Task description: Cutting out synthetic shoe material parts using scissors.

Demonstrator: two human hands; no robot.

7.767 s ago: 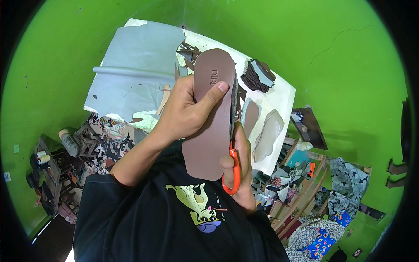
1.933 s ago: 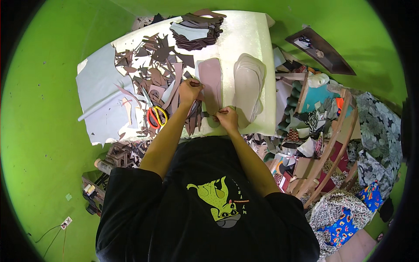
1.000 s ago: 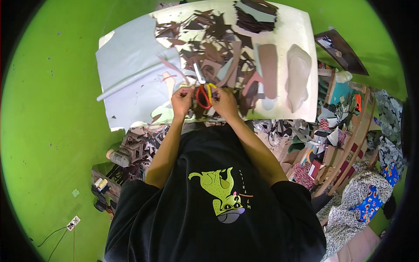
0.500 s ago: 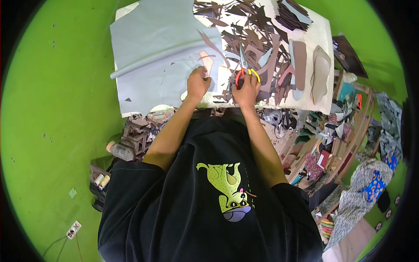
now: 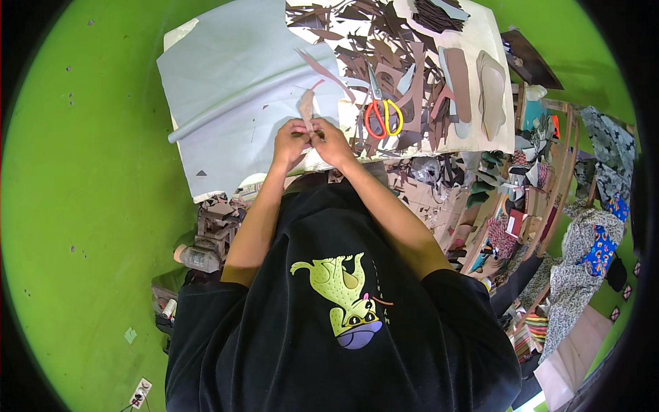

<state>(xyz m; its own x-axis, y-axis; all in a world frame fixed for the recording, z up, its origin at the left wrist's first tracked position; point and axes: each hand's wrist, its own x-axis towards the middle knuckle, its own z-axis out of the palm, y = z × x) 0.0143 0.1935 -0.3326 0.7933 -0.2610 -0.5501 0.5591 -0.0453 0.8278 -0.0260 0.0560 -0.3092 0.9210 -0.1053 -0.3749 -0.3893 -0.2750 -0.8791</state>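
A small tan, elongated cut piece (image 5: pixel 306 106) stands up between my two hands over the near part of the grey-blue sheet (image 5: pixel 233 75). My left hand (image 5: pixel 291 142) grips its lower end with closed fingers. Close against it, my right hand (image 5: pixel 330 143) pinches the same end. The fingertips partly hide what they hold. A thin reddish-brown strip (image 5: pixel 318 84) shows at the piece's upper end. To the right of my hands lie scissors (image 5: pixel 382 118) with one red and one yellow handle, blades pointing away, on brown scraps.
Many dark brown offcuts (image 5: pixel 384 51) cover the table's middle. Sole-shaped pieces (image 5: pixel 490 96) lie at the right, and a dark stack (image 5: pixel 439 15) at the far right. A wooden rack (image 5: pixel 549 192) with fabric and scraps stands right of the table (image 5: pixel 504 141). A green wall rises at left.
My right hand has let go of the scissors, which stay on the table, and moved left to the tan piece. My left hand has drawn the piece slightly nearer.
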